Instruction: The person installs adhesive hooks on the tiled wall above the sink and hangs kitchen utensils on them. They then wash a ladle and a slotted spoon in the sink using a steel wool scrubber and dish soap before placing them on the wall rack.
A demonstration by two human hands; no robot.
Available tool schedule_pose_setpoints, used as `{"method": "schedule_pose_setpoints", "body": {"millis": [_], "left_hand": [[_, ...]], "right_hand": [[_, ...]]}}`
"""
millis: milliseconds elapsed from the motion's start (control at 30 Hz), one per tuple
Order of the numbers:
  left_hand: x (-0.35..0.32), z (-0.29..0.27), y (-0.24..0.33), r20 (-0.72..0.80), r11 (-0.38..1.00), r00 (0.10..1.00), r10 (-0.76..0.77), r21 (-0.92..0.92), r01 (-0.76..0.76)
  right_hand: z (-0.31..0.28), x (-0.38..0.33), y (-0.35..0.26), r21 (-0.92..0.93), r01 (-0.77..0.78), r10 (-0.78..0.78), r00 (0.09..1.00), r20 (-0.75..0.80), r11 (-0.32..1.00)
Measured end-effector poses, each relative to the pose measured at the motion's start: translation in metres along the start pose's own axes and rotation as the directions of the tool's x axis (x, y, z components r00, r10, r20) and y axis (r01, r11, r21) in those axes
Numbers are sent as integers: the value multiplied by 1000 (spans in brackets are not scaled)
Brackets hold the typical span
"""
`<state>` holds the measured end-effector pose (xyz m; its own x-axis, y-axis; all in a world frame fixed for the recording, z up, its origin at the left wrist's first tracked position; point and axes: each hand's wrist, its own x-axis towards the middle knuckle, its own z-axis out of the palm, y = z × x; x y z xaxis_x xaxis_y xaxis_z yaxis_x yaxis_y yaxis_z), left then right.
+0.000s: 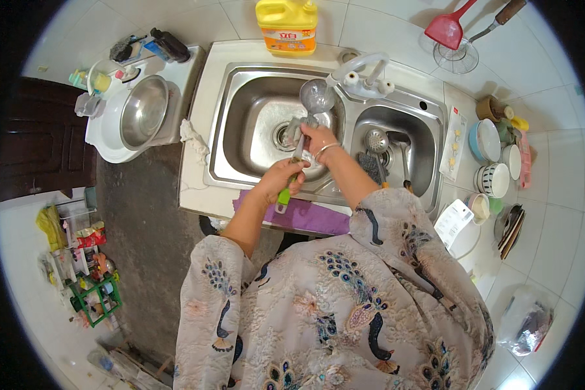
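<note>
A metal ladle (317, 96) slants over the left basin of the steel sink (240, 123), its round bowl up by the white tap (364, 73). My left hand (281, 181) is closed round the ladle's handle, whose bright green end sticks out below the fingers. Higher on the handle, my right hand (320, 138) pinches a grey cloth or pad (294, 132) against it; I cannot tell which. In the right basin lie a slotted spoon (376, 140), a dark-headed utensil (399, 138) and a dark grey scrubber (369, 166).
A yellow detergent jug (287, 29) stands behind the sink. A purple cloth (312, 216) lies along the front edge. Bowls (492, 180) and a white card (454, 224) are on the right counter. To the left, a steel basin (144, 112) leans in a white tub.
</note>
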<state>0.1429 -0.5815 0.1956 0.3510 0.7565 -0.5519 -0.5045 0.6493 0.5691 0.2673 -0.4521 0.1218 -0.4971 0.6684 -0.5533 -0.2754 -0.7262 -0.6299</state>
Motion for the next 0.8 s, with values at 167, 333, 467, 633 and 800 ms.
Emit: {"method": "schedule_pose_setpoints", "body": {"millis": [167,333,467,633,800], "left_hand": [[-24,0,22,-58,968,996,-68,236,80],[-29,-21,24,-244,950,965,94,312,-14],[-39,-28,29,-287,963,954,88,268,-8],[-48,-35,47,-264,906,962,70,420,50],[-64,-50,66,-117,893,993,17,448,37]], "right_hand": [[1,19,-33,-155,127,-168,943,-287,980],[24,-12,-35,-90,33,-52,973,-227,995],[15,-23,-8,-629,301,-488,861,-145,717],[51,-53,-9,-607,733,-355,504,787,-307],[16,4,-38,-479,677,-300,373,878,-559]]}}
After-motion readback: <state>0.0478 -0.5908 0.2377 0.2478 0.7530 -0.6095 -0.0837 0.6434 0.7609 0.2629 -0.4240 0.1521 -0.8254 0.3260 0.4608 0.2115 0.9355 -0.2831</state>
